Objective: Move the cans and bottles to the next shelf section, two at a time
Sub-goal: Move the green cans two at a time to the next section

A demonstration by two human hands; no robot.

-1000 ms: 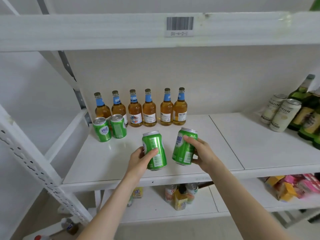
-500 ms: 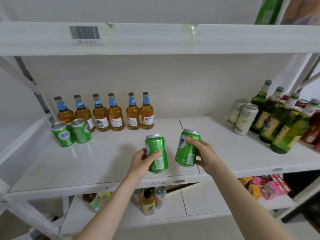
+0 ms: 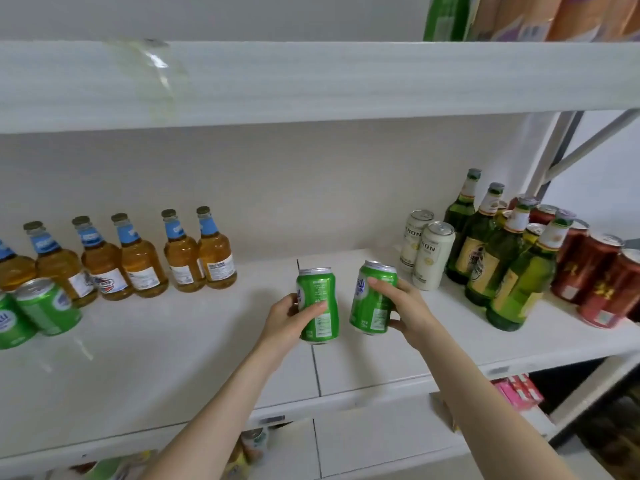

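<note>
Left hand [image 3: 286,320] grips left green can [image 3: 318,287], right hand [image 3: 410,308] right green can [image 3: 370,311], white cans [image 3: 431,256] lettered "RON"

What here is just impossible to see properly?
Head view:
- Goods on the lower shelf: hidden by the shelf board and forearms.
- Leftmost amber bottle: cut by the left edge.
- Print on the left can and right can, both held: blurred.
- Top-shelf packages: cut by the top edge.
</note>
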